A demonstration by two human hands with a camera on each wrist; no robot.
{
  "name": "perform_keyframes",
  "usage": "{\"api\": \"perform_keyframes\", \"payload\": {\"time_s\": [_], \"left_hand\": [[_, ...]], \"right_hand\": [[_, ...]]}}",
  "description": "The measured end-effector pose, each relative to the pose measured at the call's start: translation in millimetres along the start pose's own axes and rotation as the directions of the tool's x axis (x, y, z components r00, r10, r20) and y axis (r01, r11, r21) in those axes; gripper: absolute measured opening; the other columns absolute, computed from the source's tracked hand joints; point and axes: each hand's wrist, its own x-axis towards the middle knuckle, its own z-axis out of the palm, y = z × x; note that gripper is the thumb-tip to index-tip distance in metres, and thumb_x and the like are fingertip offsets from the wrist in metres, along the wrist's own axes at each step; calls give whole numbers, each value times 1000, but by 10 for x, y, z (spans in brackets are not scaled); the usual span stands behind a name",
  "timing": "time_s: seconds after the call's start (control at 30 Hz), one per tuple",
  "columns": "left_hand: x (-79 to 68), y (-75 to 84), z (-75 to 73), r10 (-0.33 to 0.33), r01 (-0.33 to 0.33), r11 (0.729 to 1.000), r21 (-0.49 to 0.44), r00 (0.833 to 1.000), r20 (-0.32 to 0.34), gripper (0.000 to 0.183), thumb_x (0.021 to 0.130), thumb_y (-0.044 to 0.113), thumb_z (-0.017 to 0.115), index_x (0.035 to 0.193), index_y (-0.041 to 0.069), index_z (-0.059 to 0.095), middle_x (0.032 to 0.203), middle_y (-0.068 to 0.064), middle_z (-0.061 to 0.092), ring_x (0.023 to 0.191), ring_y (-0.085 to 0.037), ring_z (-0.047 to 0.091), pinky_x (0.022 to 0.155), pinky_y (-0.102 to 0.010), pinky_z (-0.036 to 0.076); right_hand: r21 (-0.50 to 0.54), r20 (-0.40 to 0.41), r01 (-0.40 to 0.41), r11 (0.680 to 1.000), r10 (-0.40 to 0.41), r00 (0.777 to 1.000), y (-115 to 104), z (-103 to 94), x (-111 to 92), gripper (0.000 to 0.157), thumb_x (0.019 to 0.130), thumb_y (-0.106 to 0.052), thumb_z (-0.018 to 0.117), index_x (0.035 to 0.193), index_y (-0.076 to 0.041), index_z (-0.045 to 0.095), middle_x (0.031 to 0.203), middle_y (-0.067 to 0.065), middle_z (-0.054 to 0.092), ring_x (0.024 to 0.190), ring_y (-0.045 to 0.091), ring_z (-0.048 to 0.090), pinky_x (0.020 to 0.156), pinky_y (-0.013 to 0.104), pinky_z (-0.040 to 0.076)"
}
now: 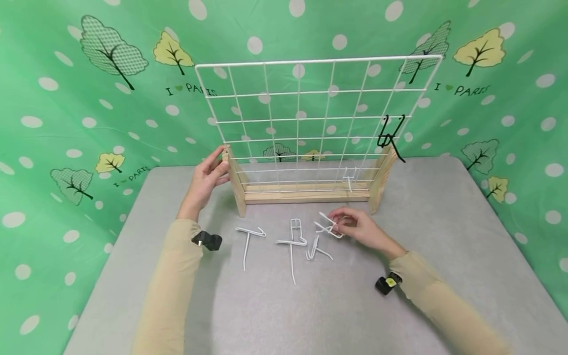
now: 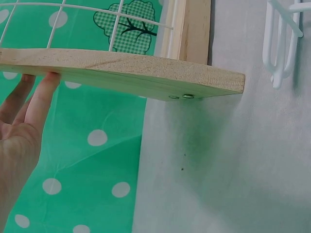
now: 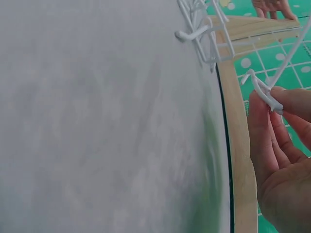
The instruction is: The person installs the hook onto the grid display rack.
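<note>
A white wire grid panel (image 1: 298, 119) stands tilted in a wooden base (image 1: 306, 196) with two side boards. My left hand (image 1: 205, 180) rests against the left side board (image 1: 235, 185), its fingertips (image 2: 48, 80) touching the board's outer face in the left wrist view. My right hand (image 1: 358, 228) pinches a white wire hook (image 1: 327, 228) between thumb and fingers, just above the table and in front of the base. Several other white hooks lie nearby: one at left (image 1: 246, 241), a pair at the middle (image 1: 292, 244), and one below the right hand (image 1: 316, 251).
A black hook (image 1: 390, 138) hangs at the grid's right side, and a white hook (image 1: 349, 178) hangs low on it. The grey table (image 1: 284, 315) carries the rack. Green cloth (image 1: 66, 113) with white dots and printed trees stands behind and beside it.
</note>
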Motion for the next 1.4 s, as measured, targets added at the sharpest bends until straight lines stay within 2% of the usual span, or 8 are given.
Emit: {"api": "perform_keyframes", "payload": {"time_s": [0.1, 0.3, 0.43, 0.73, 0.93, 1.03, 1.2, 1.4], "left_hand": [[2, -4, 2, 0, 0, 1000, -7, 1000, 2, 54, 101, 14, 51, 151, 6, 31, 148, -25, 34, 111, -22, 59, 87, -28, 53], [2, -3, 12, -3, 4, 1000, 9, 1000, -4, 54, 102, 15, 51, 151, 7, 31, 149, -24, 34, 119, -34, 53, 88, -28, 53], [-1, -3, 14, -5, 6, 1000, 14, 1000, -5, 54, 102, 15, 51, 151, 8, 31, 149, -23, 34, 120, -37, 51, 88, -28, 53], [-20, -28, 3, 43, -43, 999, -19, 999, -5, 58, 98, 25, 59, 150, 12, 37, 147, -28, 34, 115, -28, 57, 83, -26, 55], [-31, 12, 26, 15, -15, 1000, -7, 1000, -7, 56, 100, 19, 54, 151, 9, 33, 148, -27, 34, 116, -28, 56, 86, -27, 54], [-33, 15, 33, 10, -10, 1000, -4, 1000, -4, 54, 101, 17, 53, 151, 9, 32, 148, -27, 33, 115, -26, 57, 87, -26, 53], [-33, 7, 37, 13, -13, 1000, -6, 1000, -4, 54, 101, 18, 52, 151, 10, 33, 148, -26, 34, 115, -26, 57, 85, -25, 54], [-22, -12, 27, 23, -23, 1000, -15, 1000, -6, 54, 101, 19, 54, 151, 10, 34, 147, -27, 35, 108, -15, 59, 84, -25, 54]], "right_hand": [[16, -17, -8, 1000, 8, 1000, -12, 19, 2, 30, 86, 9, 65, 115, 12, 59, 99, 31, 59, 81, 15, 65, 65, 25, 57], [44, -9, -21, 999, 21, 1000, -9, 39, 14, 30, 87, 10, 64, 116, 13, 58, 102, 33, 57, 82, 15, 64, 66, 22, 56], [43, -17, -29, 999, 30, 999, -46, 59, 26, 31, 87, 9, 64, 117, 13, 57, 101, 31, 57, 83, 15, 64, 66, 23, 56], [104, -98, -16, 994, 26, 995, -168, 84, 75, 32, 87, 12, 62, 118, 15, 54, 96, 27, 61, 84, 13, 66, 69, 29, 59], [92, -121, 2, 996, 9, 993, -205, 107, 98, 31, 88, 11, 62, 118, 14, 55, 103, 36, 56, 85, 13, 65, 70, 28, 58], [80, -129, 2, 997, 8, 992, -235, 106, 111, 31, 88, 10, 62, 118, 12, 56, 103, 35, 56, 85, 14, 65, 71, 27, 58], [60, -166, 61, 996, -50, 985, -277, 94, 154, 30, 86, 13, 62, 116, 15, 56, 99, 33, 57, 84, 18, 64, 72, 25, 57], [77, -205, 121, 990, -103, 973, -343, 65, 194, 30, 85, 16, 62, 114, 18, 55, 96, 34, 56, 83, 15, 65, 71, 23, 57]]}}
